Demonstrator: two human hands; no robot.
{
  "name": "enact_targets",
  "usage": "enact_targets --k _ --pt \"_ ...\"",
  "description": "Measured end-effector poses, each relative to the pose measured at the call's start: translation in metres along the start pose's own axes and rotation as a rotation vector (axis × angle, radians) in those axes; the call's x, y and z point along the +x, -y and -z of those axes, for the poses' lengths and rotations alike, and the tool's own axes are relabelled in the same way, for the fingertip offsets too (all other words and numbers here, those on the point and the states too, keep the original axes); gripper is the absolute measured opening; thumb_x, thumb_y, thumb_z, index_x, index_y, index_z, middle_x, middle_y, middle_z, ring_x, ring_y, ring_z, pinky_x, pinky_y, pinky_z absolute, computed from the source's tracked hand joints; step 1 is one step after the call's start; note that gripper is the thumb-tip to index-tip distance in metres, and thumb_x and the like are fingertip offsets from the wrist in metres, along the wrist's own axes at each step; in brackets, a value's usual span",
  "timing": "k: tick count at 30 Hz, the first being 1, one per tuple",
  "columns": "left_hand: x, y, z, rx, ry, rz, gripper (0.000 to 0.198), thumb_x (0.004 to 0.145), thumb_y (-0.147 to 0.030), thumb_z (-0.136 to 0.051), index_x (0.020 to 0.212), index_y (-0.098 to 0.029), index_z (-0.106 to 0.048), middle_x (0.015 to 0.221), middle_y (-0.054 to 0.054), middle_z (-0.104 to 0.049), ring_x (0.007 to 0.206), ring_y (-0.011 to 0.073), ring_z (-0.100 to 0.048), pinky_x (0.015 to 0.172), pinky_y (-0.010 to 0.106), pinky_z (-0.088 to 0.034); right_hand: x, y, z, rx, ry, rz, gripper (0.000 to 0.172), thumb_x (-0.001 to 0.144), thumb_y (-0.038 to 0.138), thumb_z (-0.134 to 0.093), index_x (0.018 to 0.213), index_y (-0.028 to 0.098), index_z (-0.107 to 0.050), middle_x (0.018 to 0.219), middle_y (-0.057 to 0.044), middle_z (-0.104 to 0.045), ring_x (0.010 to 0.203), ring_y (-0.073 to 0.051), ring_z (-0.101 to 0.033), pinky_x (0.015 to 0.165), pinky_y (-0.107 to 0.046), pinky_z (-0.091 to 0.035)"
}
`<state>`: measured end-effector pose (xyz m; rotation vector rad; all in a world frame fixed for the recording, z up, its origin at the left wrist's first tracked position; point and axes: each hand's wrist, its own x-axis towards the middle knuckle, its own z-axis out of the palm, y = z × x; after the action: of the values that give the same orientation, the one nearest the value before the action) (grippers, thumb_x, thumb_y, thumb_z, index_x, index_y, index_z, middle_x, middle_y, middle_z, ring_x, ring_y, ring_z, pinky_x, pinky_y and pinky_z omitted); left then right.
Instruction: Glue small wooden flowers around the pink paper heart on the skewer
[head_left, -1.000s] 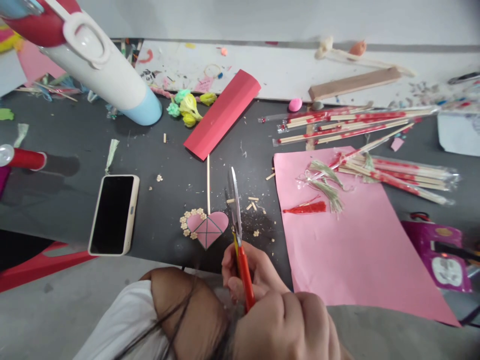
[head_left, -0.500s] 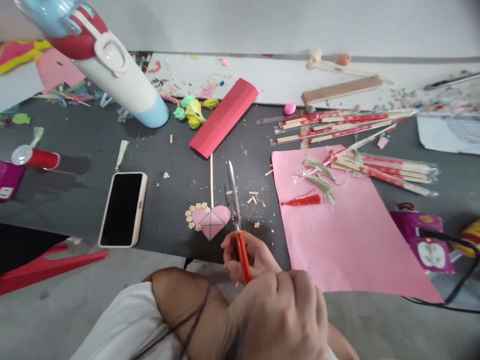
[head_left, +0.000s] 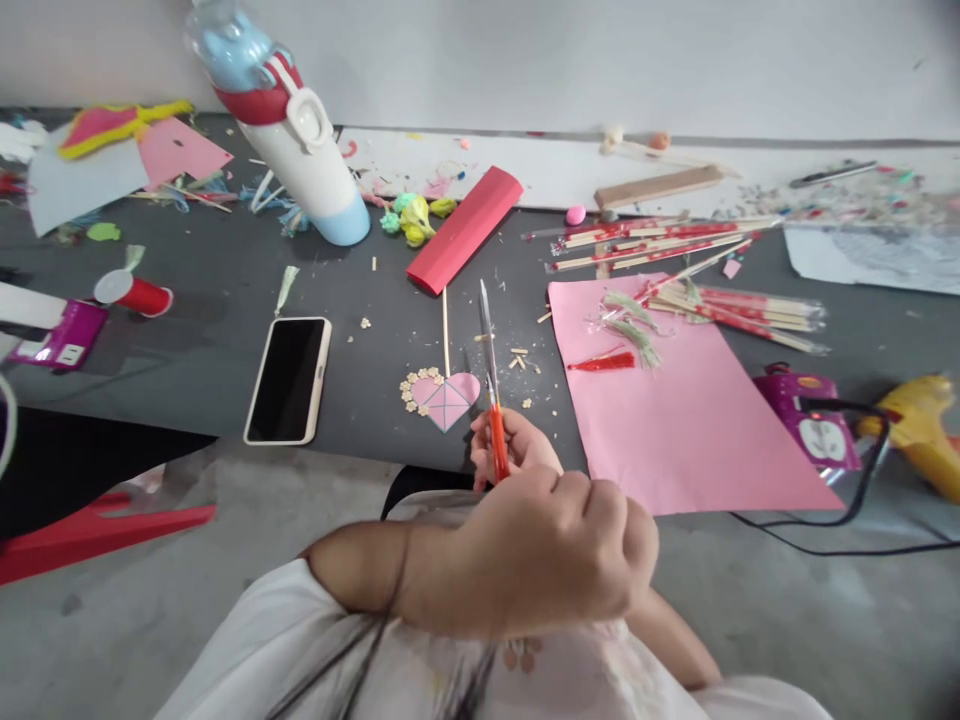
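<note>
Scissors [head_left: 489, 360] with orange handles point away from me, blades near the tabletop debris. My right hand [head_left: 529, 445] is closed around their handles, partly hidden behind my left fist. My left hand [head_left: 577, 545] is a fist close to the camera, its forearm crossing in front of me. Its fingers are curled inward, so what it holds, if anything, is hidden. Left of the blades lies a pink paper heart [head_left: 454, 398] on a thin wooden stick [head_left: 445, 330]. Small pale flower-shaped pieces [head_left: 412, 390] edge the heart's left side. Short stick bits [head_left: 518, 358] lie right of the blades.
A pink sheet [head_left: 682, 430] lies at right with a red tassel [head_left: 604, 361] and wrapped sticks [head_left: 750, 308]. A phone [head_left: 287, 380], bottle [head_left: 300, 160], red thread spool [head_left: 142, 296] and folded red paper [head_left: 465, 230] stand or lie around. A yellow glue gun [head_left: 919, 420] is far right.
The view has shifted, so the table things sit higher and mostly farther right or left across the frame. My left fist appears higher, its forearm flatter. The scissors stay in my right hand.
</note>
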<state>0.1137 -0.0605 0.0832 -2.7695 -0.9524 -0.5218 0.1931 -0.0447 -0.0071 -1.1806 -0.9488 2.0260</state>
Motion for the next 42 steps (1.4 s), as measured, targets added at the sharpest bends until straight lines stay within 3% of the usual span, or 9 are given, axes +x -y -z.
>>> enact_targets --k 6,8,10,12,15,24,31,36,42 --pt "-0.02 0.009 0.017 -0.247 -0.303 0.025 0.009 0.088 -0.02 -0.061 0.083 -0.017 -0.067 0.067 -0.003 -0.063 0.057 0.0085 -0.054 0.053 0.027 -0.044 -0.006 0.005 -0.006 0.092 -0.007 0.072 0.034 0.071 0.033 -0.079 0.089 0.023 -0.053 0.071 0.007 -0.047 0.057 -0.008 -0.043 0.052 -0.023 -0.034" --pt "-0.029 0.016 0.021 -0.221 -0.286 0.138 0.01 0.09 -0.018 -0.057 0.087 -0.021 -0.066 0.072 -0.004 -0.068 0.061 0.0093 -0.058 0.059 0.027 -0.048 -0.008 0.007 -0.005 0.086 -0.039 0.131 0.032 0.069 0.033 -0.079 0.087 0.021 -0.055 0.072 0.005 -0.052 0.062 -0.009 -0.048 0.057 -0.023 -0.039" --pt "-0.037 0.026 0.019 -0.156 -0.269 0.396 0.009 0.089 -0.015 -0.058 0.088 -0.022 -0.063 0.072 -0.003 -0.069 0.061 0.0115 -0.059 0.059 0.028 -0.046 -0.01 0.008 -0.002 0.071 -0.044 0.186 0.032 0.068 0.032 -0.078 0.089 0.02 -0.057 0.073 0.005 -0.055 0.064 -0.01 -0.051 0.06 -0.024 -0.042" --pt "-0.042 0.039 0.011 -0.117 -0.354 0.528 0.007 0.091 -0.016 -0.057 0.09 -0.021 -0.062 0.073 -0.002 -0.069 0.064 0.0113 -0.061 0.061 0.026 -0.046 -0.013 0.009 0.002 0.059 -0.008 0.199 0.034 0.069 0.03 -0.077 0.096 0.02 -0.058 0.074 0.005 -0.058 0.059 -0.009 -0.052 0.057 -0.024 -0.044" --pt "-0.043 0.056 -0.003 -0.073 -0.35 0.666 0.015 0.095 -0.025 -0.058 0.108 -0.021 -0.063 0.081 -0.001 -0.07 0.069 0.0111 -0.064 0.063 0.024 -0.047 -0.018 0.009 0.005 0.03 0.021 0.183 0.037 0.07 0.03 -0.076 0.1 0.02 -0.056 0.074 0.006 -0.057 0.054 -0.008 -0.05 0.052 -0.024 -0.043" --pt "-0.036 0.068 -0.014 -0.059 -0.301 0.658 0.015 0.098 -0.025 -0.053 0.106 -0.022 -0.065 0.095 0.002 -0.072 0.075 0.0126 -0.065 0.069 0.025 -0.047 -0.026 0.009 0.003 -0.075 0.036 0.187 0.034 0.071 0.033 -0.078 0.092 0.02 -0.055 0.076 0.005 -0.052 0.06 -0.008 -0.045 0.055 -0.024 -0.039" --pt "-0.035 0.064 -0.019 -0.106 -0.397 0.662 0.009 0.097 -0.02 -0.053 0.095 -0.021 -0.062 0.091 0.0 -0.07 0.08 0.0107 -0.066 0.07 0.021 -0.047 -0.026 0.002 0.011 -0.052 0.123 0.217 0.047 0.068 0.041 -0.084 0.099 0.019 -0.057 0.075 0.006 -0.049 0.06 -0.007 -0.039 0.055 -0.023 -0.033" --pt "-0.033 0.057 -0.023 -0.13 -0.372 0.732 0.007 0.098 -0.022 -0.052 0.097 -0.021 -0.058 0.091 0.0 -0.07 0.082 0.0116 -0.068 0.073 0.022 -0.047 -0.026 0.003 0.011 0.029 0.202 0.187 0.065 0.063 0.064 -0.082 0.102 0.02 -0.054 0.076 0.005 -0.046 0.057 -0.006 -0.036 0.052 -0.024 -0.028" --pt "-0.03 0.052 -0.027 -0.171 -0.308 0.845 0.007 0.099 -0.026 -0.047 0.095 -0.022 -0.051 0.085 0.001 -0.069 0.077 0.0159 -0.069 0.065 0.026 -0.046 -0.027 -0.001 0.012 0.023 0.327 0.271 0.077 0.061 0.073 -0.079 0.112 0.022 -0.05 0.086 0.003 -0.041 0.061 -0.007 -0.03 0.052 -0.025 -0.025"
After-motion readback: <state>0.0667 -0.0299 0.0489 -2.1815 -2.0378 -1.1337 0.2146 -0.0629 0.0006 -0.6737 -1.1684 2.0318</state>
